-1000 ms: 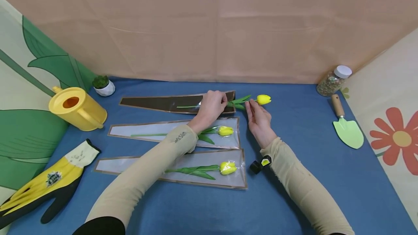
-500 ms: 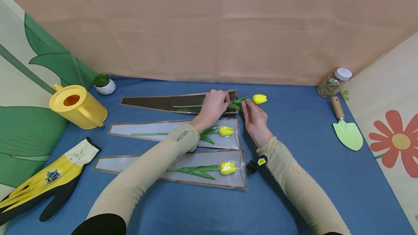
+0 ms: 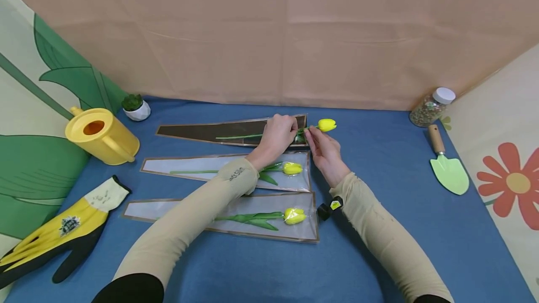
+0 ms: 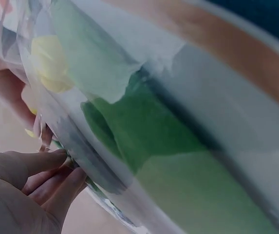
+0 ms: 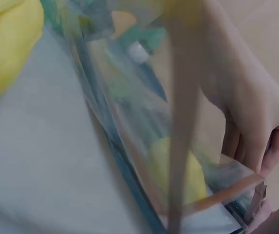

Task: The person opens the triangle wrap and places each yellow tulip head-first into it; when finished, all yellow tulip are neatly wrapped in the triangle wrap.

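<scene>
Tulip point(image 3: 326, 125) slid further into dark sleeve point(image 3: 202, 132) since before; left hand point(image 3: 278, 135) pinches sleeve mouth, right hand point(image 3: 323, 149) pinches stem. Wrist views: blurred film only.

On the blue desk point(image 3: 379, 162) a yellow watering can point(image 3: 101, 135) stands at the left, a small potted plant point(image 3: 135, 105) behind it. A yellow and black glove point(image 3: 59, 235) lies nearer. At the right, a jar point(image 3: 431, 106) stands beside a green trowel point(image 3: 447, 167). Two wrapped yellow tulips point(image 3: 292, 168) point(image 3: 294, 215) lie in clear sleeves.
</scene>
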{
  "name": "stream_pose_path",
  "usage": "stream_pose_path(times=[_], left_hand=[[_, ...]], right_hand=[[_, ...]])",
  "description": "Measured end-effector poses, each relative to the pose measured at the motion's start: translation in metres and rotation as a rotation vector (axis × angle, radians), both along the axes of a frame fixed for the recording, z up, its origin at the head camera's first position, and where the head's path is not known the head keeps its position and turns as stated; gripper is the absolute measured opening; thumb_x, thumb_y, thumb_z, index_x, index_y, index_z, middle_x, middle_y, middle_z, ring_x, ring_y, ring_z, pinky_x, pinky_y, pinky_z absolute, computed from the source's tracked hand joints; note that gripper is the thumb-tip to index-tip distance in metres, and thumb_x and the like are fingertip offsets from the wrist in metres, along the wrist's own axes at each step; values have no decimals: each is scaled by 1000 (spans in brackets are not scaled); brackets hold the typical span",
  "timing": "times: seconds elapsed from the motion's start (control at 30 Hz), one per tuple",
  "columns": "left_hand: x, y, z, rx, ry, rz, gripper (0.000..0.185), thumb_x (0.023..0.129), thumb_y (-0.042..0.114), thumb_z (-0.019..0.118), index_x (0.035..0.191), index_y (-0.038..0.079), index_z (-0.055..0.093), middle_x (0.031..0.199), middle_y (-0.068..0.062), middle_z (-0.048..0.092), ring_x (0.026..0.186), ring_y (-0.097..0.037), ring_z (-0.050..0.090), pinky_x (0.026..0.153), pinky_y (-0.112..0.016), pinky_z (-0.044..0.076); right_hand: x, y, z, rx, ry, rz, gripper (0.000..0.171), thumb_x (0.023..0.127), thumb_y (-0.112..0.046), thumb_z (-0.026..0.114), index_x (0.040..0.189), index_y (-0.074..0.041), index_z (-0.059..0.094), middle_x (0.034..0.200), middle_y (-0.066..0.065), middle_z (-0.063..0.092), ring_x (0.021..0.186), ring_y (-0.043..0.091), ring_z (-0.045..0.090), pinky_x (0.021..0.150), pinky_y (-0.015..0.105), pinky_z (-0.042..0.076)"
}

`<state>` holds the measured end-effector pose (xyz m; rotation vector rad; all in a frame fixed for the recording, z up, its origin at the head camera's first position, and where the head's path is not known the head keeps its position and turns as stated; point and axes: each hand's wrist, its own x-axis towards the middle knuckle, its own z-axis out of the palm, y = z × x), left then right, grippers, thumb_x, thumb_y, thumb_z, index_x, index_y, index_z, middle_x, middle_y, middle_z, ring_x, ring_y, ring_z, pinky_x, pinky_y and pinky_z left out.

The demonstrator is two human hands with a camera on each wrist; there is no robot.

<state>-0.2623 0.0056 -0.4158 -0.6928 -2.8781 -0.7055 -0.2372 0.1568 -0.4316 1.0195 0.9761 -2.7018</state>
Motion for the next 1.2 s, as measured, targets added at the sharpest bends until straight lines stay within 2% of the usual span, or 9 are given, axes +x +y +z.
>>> stream_pose_path(times=[0.1, 0.2, 0.23, 0.3, 0.4, 0.7, 0.87, 1.1, 1.2], left_hand=[[0, 1, 1, -11, 0, 5, 11, 103, 5, 70, 99, 6, 80, 93, -8, 78, 74, -20, 72, 67, -32, 60], [1, 2, 2, -13, -2, 2, 11, 103, 5, 71, 99, 6, 81, 93, -8, 78, 75, -20, 73, 69, -33, 60], [1, 1, 2, -13, 1, -1, 11, 104, 5, 71, 99, 6, 81, 94, -8, 78, 75, -21, 73, 69, -33, 60], [2, 1, 3, -6, 3, -10, 11, 104, 5, 71, 99, 6, 81, 94, -9, 78, 74, -20, 72, 69, -33, 60], [2, 0, 3, 6, 7, -18, 11, 104, 5, 71, 99, 6, 81, 94, -9, 78, 73, -20, 72, 69, -33, 60], [1, -1, 0, 39, 1, -27, 9, 102, 5, 74, 101, 5, 82, 97, -9, 79, 78, -21, 73, 73, -34, 60], [1, -3, -1, 38, -7, -45, 8, 102, 7, 74, 103, 6, 82, 100, -9, 80, 80, -21, 73, 74, -33, 60], [1, -8, 1, 69, -40, -47, 5, 100, 7, 77, 99, 5, 82, 99, -8, 79, 78, -19, 71, 71, -32, 57], [1, -8, 2, 90, -49, -53, 5, 100, 7, 77, 97, 5, 81, 97, -8, 78, 77, -18, 70, 72, -31, 57]], right_hand=[[-2, 2, 0, 0, -21, 44, 27, 100, 4, 71, 127, 3, 71, 85, 10, 77, 73, 14, 77, 75, 20, 60], [-3, 3, -1, 0, -25, 93, 9, 100, 5, 70, 106, 2, 76, 83, 10, 78, 71, 14, 77, 72, 19, 60], [-4, 3, -2, 4, -27, 111, 8, 100, 5, 70, 99, 1, 77, 83, 10, 78, 70, 13, 77, 70, 19, 60], [-5, 3, -3, 10, -26, 140, 16, 101, 6, 69, 89, -1, 78, 82, 11, 78, 69, 13, 77, 68, 18, 59], [-6, 5, -3, 24, -19, 178, 20, 102, 5, 68, 86, -1, 77, 82, 11, 78, 68, 13, 77, 68, 18, 59], [-11, 11, -5, 14, 2, 282, 25, 104, 4, 63, 84, 0, 78, 81, 12, 78, 67, 13, 76, 67, 18, 59], [-15, 12, -6, 66, 9, 330, 25, 105, 4, 63, 85, -1, 76, 81, 11, 77, 67, 13, 76, 67, 18, 59], [-19, 19, -7, 153, 63, 455, 9, 105, 5, 61, 103, 1, 69, 89, 10, 76, 76, 13, 76, 75, 19, 60], [-18, 27, -8, 186, 90, 492, 8, 105, 5, 62, 111, 2, 67, 94, 10, 76, 82, 14, 77, 81, 21, 60]])
